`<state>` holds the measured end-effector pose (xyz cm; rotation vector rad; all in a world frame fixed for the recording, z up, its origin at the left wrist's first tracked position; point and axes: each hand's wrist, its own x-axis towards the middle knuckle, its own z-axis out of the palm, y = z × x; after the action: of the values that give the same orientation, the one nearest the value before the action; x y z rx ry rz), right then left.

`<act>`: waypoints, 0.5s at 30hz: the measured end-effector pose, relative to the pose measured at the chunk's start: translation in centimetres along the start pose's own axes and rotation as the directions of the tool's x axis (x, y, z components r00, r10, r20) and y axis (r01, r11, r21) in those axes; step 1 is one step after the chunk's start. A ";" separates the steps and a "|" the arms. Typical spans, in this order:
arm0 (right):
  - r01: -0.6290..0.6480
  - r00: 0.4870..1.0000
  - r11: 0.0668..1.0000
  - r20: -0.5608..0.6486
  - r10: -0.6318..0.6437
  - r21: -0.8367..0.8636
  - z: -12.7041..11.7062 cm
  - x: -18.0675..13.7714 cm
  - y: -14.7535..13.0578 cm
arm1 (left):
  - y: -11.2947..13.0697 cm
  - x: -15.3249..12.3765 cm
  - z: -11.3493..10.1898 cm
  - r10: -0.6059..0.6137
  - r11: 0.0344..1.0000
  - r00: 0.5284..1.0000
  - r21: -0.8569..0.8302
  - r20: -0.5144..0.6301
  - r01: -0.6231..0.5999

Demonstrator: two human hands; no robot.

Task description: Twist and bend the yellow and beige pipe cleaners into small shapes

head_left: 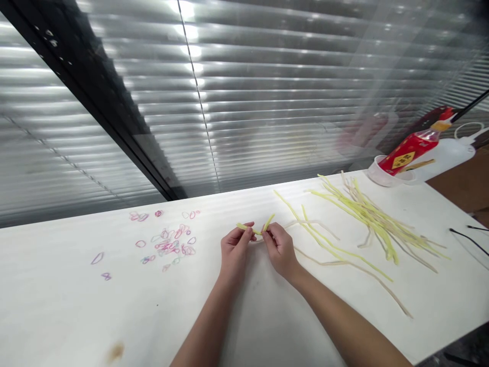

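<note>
Over the middle of the table, my left hand [236,248] pinches a short, bent length of yellow pipe cleaner [269,221]. My right hand [281,250] is closed on its other side, so the piece spans both sets of fingertips and one end points up. A beige pipe cleaner [311,222] passes behind my hands; whether it touches the fingers I cannot tell. Loose yellow pipe cleaners [324,243] and another beige one [369,271] lie right of my right hand. Farther right is a heap of yellow and beige pipe cleaners [362,211].
Small coloured rubber bands [168,247] are scattered left of my hands on the white table [57,316]. At the back right, a red-labelled bottle [410,150] leans in a clear plastic tub [376,173] beside a white bottle [453,155]. Window blinds [267,102] stand behind; black cables [468,242] lie right.
</note>
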<state>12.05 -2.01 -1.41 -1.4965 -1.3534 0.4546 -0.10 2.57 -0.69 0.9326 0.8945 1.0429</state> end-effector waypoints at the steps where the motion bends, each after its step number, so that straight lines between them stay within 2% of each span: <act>1: 0.026 1.000 0.998 0.007 -0.026 -0.065 0.1 -0.1 0.0 | 0.0 0.0 0.0 0.013 0.999 1.000 0.029 0.006 -0.013; 3: 0.077 0.997 0.972 0.028 -0.073 -0.221 0.2 -0.3 -0.1 | 0.1 0.0 -0.1 0.047 0.994 0.999 0.097 0.021 -0.049; 7: 0.183 0.983 0.846 0.108 -0.148 -0.500 0.4 -0.6 0.0 | 0.4 -0.1 0.1 0.094 0.974 0.992 0.200 0.081 -0.108; 12: 0.232 0.972 0.751 0.178 -0.154 -0.618 0.4 -0.6 0.1 | 0.4 -0.2 0.4 0.151 0.939 0.975 0.286 0.160 -0.192; 15: 0.251 0.967 0.731 0.193 -0.165 -0.634 0.5 -0.6 0.2 | 0.4 -0.2 0.4 0.136 0.944 0.979 0.280 0.152 -0.175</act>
<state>11.58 -2.27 -1.92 -1.8597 -1.8822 -0.1090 0.12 2.42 -0.16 1.3235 0.8895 0.9848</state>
